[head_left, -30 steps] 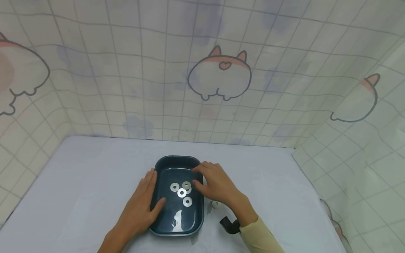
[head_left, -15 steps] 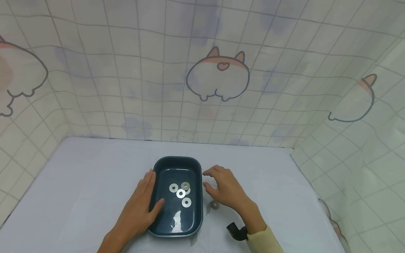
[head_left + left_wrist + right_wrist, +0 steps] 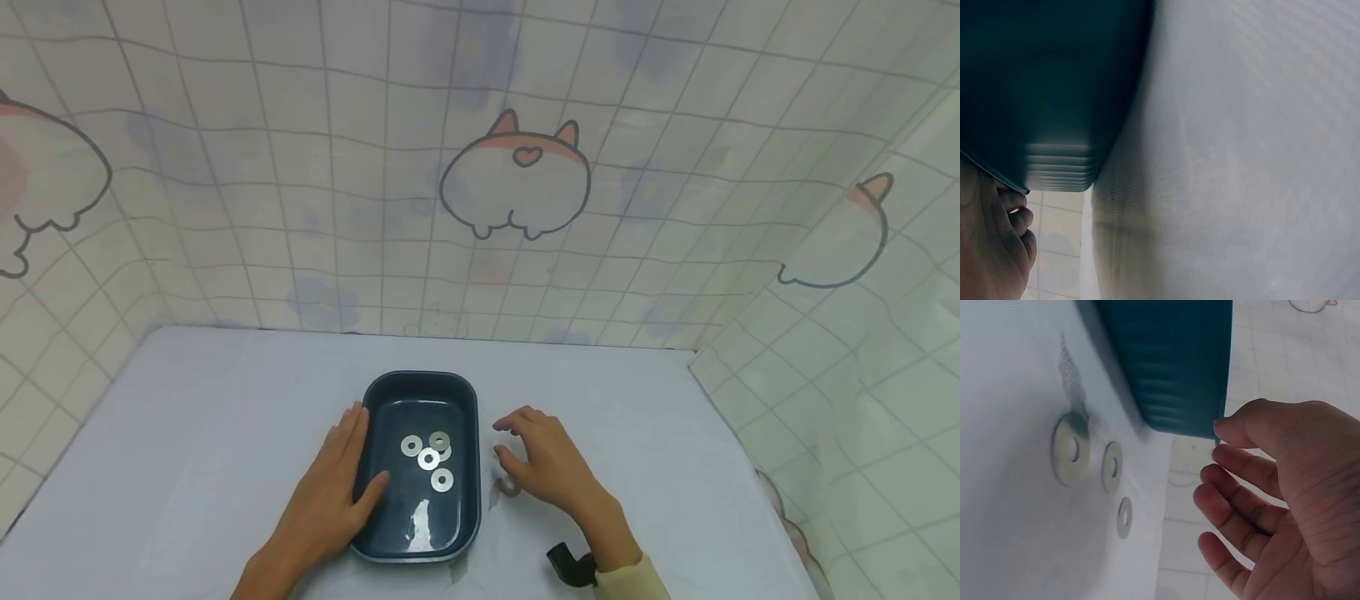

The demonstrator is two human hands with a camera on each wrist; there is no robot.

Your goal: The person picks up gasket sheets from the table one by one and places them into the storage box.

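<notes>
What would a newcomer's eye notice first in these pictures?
Probably the dark teal rectangular tray between the left hand and right hand, with round silver metal washers inside. Three more washers lie beside it on the white table. Behind, an orange-eared cartoon animal decorates the pale gridded backdrop.

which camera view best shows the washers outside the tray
The right wrist view: three loose washers appear close up and unobstructed. In the head view the right hand hides much of them; the left wrist view shows none.

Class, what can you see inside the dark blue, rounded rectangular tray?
Five flat, silvery metal washers show in the tray; one is partly covered by its neighbours. Anything fully beneath them is hidden.
</notes>
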